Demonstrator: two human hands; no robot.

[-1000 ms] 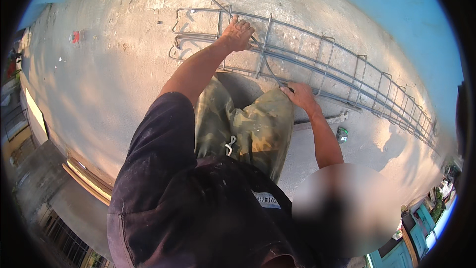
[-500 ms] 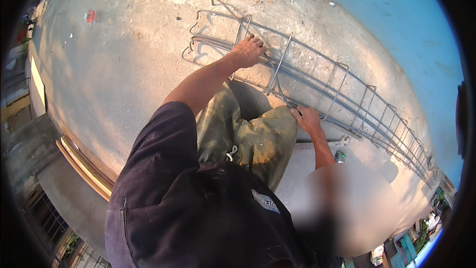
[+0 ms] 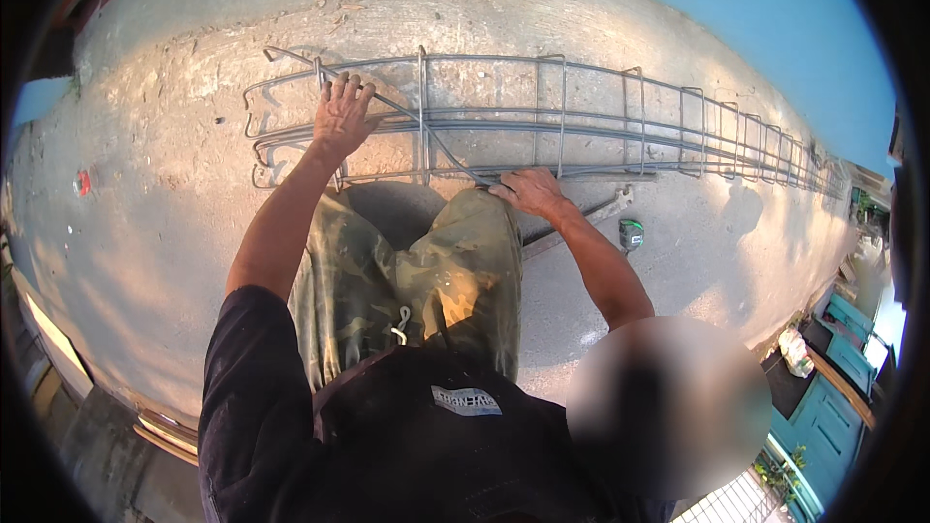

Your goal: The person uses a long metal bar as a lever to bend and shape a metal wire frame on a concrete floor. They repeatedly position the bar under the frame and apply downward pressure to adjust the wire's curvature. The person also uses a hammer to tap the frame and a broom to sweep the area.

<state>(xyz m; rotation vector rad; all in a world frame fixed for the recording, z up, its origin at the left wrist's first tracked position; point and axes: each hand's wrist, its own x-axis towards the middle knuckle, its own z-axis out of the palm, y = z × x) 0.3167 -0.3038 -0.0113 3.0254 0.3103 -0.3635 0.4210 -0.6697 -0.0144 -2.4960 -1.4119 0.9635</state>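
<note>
A long cage of steel reinforcing bars (image 3: 601,123) with square stirrups lies on the concrete across my front. A bent steel rod (image 3: 432,139) slants over its left end, from a hooked tip at the far left down to my knees. My left hand (image 3: 344,118) curls its fingers over the rod's upper part, beside an end stirrup; its palm side is hidden. Low on the rod, at the cage's near edge, my right hand (image 3: 529,192) is closed round the end. The exact grip there is partly hidden by the fingers.
Right of my knees a flat metal bar tool (image 3: 579,223) lies on the ground, with a green and black tape measure (image 3: 631,234) beside it. A blue wall (image 3: 765,19) runs along the far side. A small red object (image 3: 83,182) lies at far left.
The view has turned, so the cage now lies nearly level across it. Both hands remain at the rod. The left fingers look more stretched over it than before.
</note>
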